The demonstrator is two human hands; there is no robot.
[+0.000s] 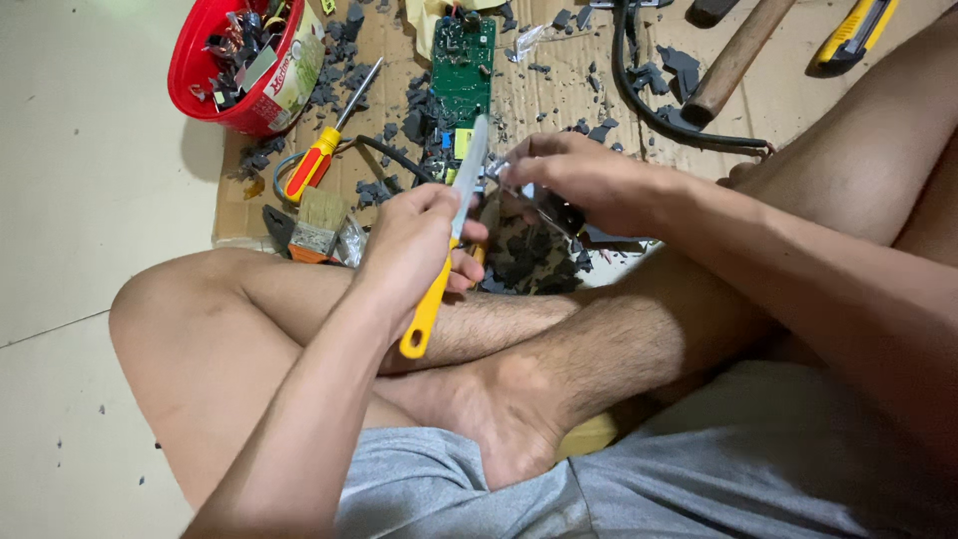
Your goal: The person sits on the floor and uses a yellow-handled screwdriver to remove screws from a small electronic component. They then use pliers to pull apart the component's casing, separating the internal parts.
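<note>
Prying step, it seems: the left hand (414, 245) is clamped on a yellow-handled knife (446, 240), blade tip against a small dark part (544, 205) pinched in the right hand (584, 180) — just beyond the left grip. Next calls for steady leverage, blade turned away from fingers.

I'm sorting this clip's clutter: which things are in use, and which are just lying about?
In use:
left hand holding yellow-handled tool
right hand on small dark part

Lying about:
red bowl
screwdriver
green circuit board
brush
wooden handle
utility knife
</note>
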